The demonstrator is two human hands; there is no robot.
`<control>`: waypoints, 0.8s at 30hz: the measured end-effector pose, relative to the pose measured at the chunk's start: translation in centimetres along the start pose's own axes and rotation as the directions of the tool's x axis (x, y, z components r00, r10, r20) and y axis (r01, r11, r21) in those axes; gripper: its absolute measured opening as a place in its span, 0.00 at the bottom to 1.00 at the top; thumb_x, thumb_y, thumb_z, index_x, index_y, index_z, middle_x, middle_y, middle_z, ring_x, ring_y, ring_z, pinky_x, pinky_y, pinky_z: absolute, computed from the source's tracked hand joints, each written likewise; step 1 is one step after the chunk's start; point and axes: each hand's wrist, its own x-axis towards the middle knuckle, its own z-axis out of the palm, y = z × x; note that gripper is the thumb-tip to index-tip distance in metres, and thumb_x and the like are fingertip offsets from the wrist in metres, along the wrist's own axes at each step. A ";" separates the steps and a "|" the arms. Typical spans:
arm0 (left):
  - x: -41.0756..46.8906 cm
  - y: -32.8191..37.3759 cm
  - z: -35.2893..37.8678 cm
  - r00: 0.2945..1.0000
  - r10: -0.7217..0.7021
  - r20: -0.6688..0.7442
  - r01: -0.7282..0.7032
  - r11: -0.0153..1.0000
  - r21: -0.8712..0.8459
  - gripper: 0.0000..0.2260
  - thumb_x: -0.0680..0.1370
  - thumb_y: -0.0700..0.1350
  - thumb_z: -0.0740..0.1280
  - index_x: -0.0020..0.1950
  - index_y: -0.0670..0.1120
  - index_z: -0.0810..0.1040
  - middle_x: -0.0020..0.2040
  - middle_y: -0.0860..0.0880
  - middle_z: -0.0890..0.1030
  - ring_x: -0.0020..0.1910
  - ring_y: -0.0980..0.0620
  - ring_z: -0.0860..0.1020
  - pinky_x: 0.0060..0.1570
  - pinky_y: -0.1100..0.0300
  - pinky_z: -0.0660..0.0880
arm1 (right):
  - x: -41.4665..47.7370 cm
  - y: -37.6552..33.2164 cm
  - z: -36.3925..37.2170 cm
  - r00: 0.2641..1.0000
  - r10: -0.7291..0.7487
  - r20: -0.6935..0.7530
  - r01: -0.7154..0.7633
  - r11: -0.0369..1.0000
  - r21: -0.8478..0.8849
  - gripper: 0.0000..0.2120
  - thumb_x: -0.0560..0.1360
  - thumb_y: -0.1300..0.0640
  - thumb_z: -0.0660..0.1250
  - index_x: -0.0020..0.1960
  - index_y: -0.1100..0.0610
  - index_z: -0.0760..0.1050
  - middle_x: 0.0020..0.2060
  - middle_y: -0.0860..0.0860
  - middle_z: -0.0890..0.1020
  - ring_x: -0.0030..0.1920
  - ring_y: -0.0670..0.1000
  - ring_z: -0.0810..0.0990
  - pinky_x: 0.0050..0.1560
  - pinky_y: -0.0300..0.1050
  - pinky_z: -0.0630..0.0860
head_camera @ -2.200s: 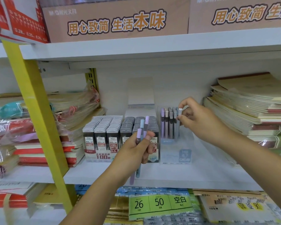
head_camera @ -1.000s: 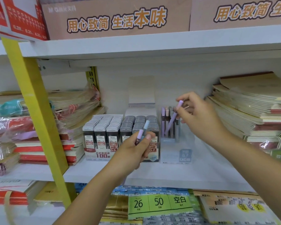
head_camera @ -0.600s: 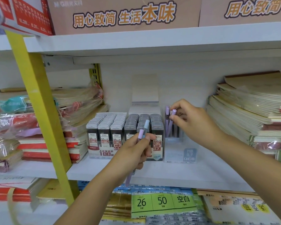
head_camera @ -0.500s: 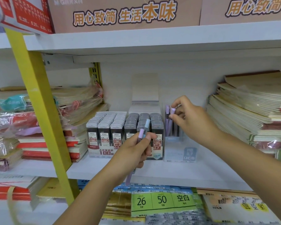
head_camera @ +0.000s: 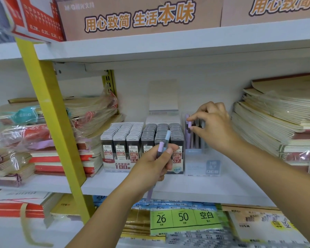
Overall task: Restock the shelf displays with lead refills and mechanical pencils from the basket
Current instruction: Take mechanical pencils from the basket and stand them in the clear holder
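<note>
Pinching a lilac mechanical pencil (head_camera: 189,124) into the clear plastic display box (head_camera: 202,163), right hand (head_camera: 211,127) restocks; left hand (head_camera: 156,163), at seven o'clock, grips two pastel pencils (head_camera: 166,140), probably next.

— What's stacked on the right?
— Tan notebooks (head_camera: 279,119), some in plastic wrap
— And on the left?
— Wrapped notebook bundles (head_camera: 25,140) behind a yellow post (head_camera: 57,131). Brown printed cartons (head_camera: 140,17) sit on the upper shelf (head_camera: 168,45), and a green label (head_camera: 183,218) reading 26 and 50 lies below
</note>
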 end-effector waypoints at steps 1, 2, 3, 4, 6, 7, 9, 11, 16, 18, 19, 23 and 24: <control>0.0 0.1 0.1 1.000 0.004 0.005 -0.004 1.000 -0.003 0.10 0.85 0.49 0.60 0.58 0.54 0.81 0.34 0.52 0.75 0.29 0.55 0.65 0.30 0.62 0.63 | -0.2 -0.1 -0.2 1.000 -0.009 -0.028 0.009 1.000 -0.021 0.09 0.74 0.55 0.72 0.54 0.50 0.83 0.53 0.49 0.76 0.59 0.53 0.65 0.55 0.43 0.58; 0.0 0.2 0.2 1.000 0.007 0.010 -0.007 1.000 -0.011 0.10 0.85 0.49 0.60 0.58 0.54 0.81 0.34 0.52 0.75 0.29 0.55 0.65 0.31 0.61 0.63 | -0.5 -0.4 -0.4 0.996 -0.025 -0.082 0.024 1.000 -0.020 0.08 0.75 0.54 0.71 0.53 0.51 0.83 0.52 0.50 0.77 0.59 0.54 0.66 0.57 0.44 0.60; 0.0 0.3 0.2 1.000 0.009 0.018 -0.009 1.000 -0.018 0.10 0.85 0.49 0.60 0.58 0.54 0.81 0.34 0.53 0.75 0.29 0.55 0.65 0.31 0.61 0.63 | -0.9 -0.9 -0.7 0.989 -0.038 -0.142 0.042 0.999 0.024 0.07 0.76 0.54 0.69 0.52 0.52 0.84 0.51 0.49 0.78 0.58 0.53 0.67 0.57 0.44 0.62; 0.0 0.4 0.3 1.000 0.011 0.026 -0.010 1.000 -0.023 0.10 0.85 0.49 0.60 0.58 0.54 0.81 0.34 0.53 0.75 0.29 0.55 0.65 0.31 0.61 0.63 | -1.5 -1.4 -1.0 0.985 -0.037 -0.169 0.058 0.991 0.119 0.07 0.77 0.54 0.68 0.52 0.51 0.83 0.49 0.46 0.78 0.57 0.51 0.68 0.57 0.40 0.62; 0.1 0.6 0.7 0.998 0.013 0.055 -0.012 1.000 -0.028 0.10 0.85 0.49 0.61 0.57 0.55 0.82 0.34 0.52 0.75 0.29 0.56 0.66 0.30 0.63 0.64 | -2.9 -2.7 -1.7 1.000 0.013 -0.022 -0.003 0.915 0.403 0.08 0.78 0.51 0.65 0.55 0.46 0.81 0.45 0.37 0.78 0.56 0.44 0.69 0.54 0.30 0.62; 0.2 0.7 1.0 0.997 0.017 0.074 -0.015 0.999 -0.035 0.11 0.85 0.49 0.61 0.55 0.56 0.83 0.35 0.52 0.75 0.28 0.56 0.66 0.30 0.63 0.65 | -3.4 -3.3 -2.0 0.993 0.024 0.115 -0.084 0.836 0.543 0.10 0.78 0.51 0.65 0.58 0.44 0.79 0.44 0.34 0.79 0.55 0.41 0.72 0.54 0.27 0.64; 0.2 0.9 1.7 0.993 0.025 0.117 -0.020 0.999 -0.045 0.13 0.85 0.48 0.60 0.51 0.58 0.84 0.35 0.51 0.75 0.28 0.56 0.66 0.30 0.63 0.65 | -4.3 -4.1 -2.3 0.955 -0.002 0.297 -0.225 0.651 0.725 0.12 0.78 0.54 0.66 0.60 0.44 0.77 0.44 0.37 0.82 0.50 0.40 0.80 0.54 0.32 0.72; 0.1 1.0 2.4 0.988 0.032 0.149 -0.029 0.999 -0.026 0.13 0.85 0.49 0.60 0.49 0.60 0.83 0.35 0.50 0.76 0.29 0.56 0.66 0.30 0.63 0.66 | -4.9 -4.3 -2.5 0.960 0.005 0.278 -0.225 0.603 0.765 0.11 0.78 0.59 0.66 0.57 0.46 0.78 0.43 0.48 0.85 0.46 0.45 0.83 0.51 0.38 0.78; 0.3 1.0 2.5 0.990 0.032 0.138 -0.039 0.998 0.049 0.13 0.84 0.55 0.58 0.60 0.54 0.79 0.40 0.51 0.83 0.36 0.54 0.79 0.41 0.60 0.80 | -4.3 -3.0 -4.0 0.984 0.134 0.119 -0.172 0.514 0.840 0.07 0.78 0.64 0.65 0.52 0.53 0.77 0.40 0.50 0.86 0.41 0.44 0.83 0.41 0.33 0.77; 0.5 1.2 2.4 0.992 0.014 0.125 -0.020 0.999 0.048 0.15 0.83 0.57 0.57 0.64 0.54 0.76 0.42 0.50 0.85 0.38 0.53 0.81 0.44 0.55 0.83 | -3.3 -1.6 -5.2 0.968 0.252 0.005 -0.129 0.477 0.870 0.07 0.79 0.64 0.63 0.50 0.52 0.75 0.38 0.48 0.85 0.38 0.45 0.83 0.36 0.35 0.77; 0.6 1.3 2.4 0.993 0.015 0.116 -0.021 0.998 0.056 0.14 0.83 0.57 0.57 0.64 0.56 0.76 0.42 0.50 0.85 0.36 0.53 0.81 0.42 0.54 0.84 | -2.8 -1.0 -5.7 0.959 0.279 -0.045 -0.105 0.499 0.860 0.08 0.80 0.64 0.62 0.50 0.51 0.74 0.38 0.49 0.85 0.37 0.46 0.83 0.34 0.36 0.77; 0.8 1.1 2.3 0.997 0.025 0.068 -0.033 0.992 0.121 0.11 0.85 0.55 0.56 0.60 0.57 0.77 0.35 0.51 0.79 0.26 0.56 0.69 0.26 0.61 0.71 | -1.9 0.9 -5.9 0.967 0.210 -0.147 -0.053 0.725 0.687 0.08 0.79 0.62 0.62 0.50 0.48 0.72 0.42 0.55 0.82 0.40 0.49 0.81 0.37 0.39 0.76; 0.9 0.9 2.2 0.998 0.013 0.054 -0.019 0.992 0.121 0.11 0.85 0.55 0.57 0.58 0.57 0.78 0.33 0.52 0.77 0.25 0.57 0.67 0.26 0.63 0.66 | -1.7 1.2 -5.5 0.971 0.182 -0.154 -0.054 0.795 0.604 0.07 0.79 0.60 0.63 0.51 0.48 0.72 0.42 0.56 0.81 0.41 0.50 0.80 0.39 0.42 0.77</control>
